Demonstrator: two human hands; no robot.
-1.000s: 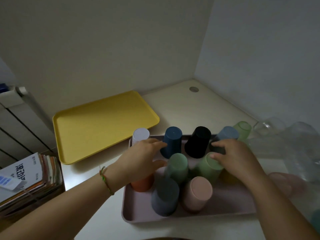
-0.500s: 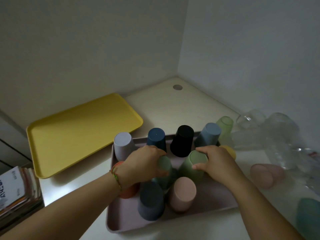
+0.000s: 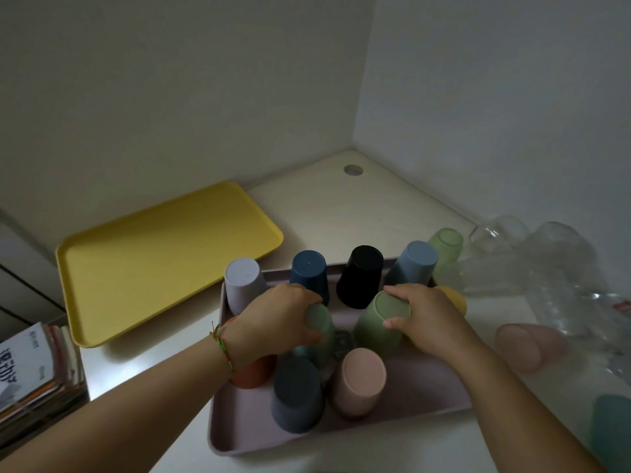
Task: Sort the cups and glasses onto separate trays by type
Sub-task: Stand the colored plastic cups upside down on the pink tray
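Observation:
A pale pink tray (image 3: 403, 413) holds several upside-down plastic cups. My left hand (image 3: 276, 322) grips a teal-green cup (image 3: 321, 327) in the tray's middle. My right hand (image 3: 426, 319) grips a sage-green cup (image 3: 380, 324) beside it. Around them stand a lilac cup (image 3: 244, 281), a navy cup (image 3: 309, 271), a black cup (image 3: 360, 276), a light blue cup (image 3: 415, 262), a slate cup (image 3: 297, 392), a pink cup (image 3: 360, 380) and an orange cup (image 3: 254, 372), partly hidden by my left wrist. An empty yellow tray (image 3: 164, 257) lies at the back left.
Clear glasses (image 3: 546, 264) are heaped on the table at the right, with a pale green cup (image 3: 445, 245), a yellow cup (image 3: 454, 297), a pink cup (image 3: 527, 346) and a teal cup (image 3: 611, 435) near them. A stack of booklets (image 3: 30, 373) sits at the left edge. Walls close the corner.
Both hands have moved from the back row of cups to the two green cups in the tray's middle and closed round them. The view has shifted right.

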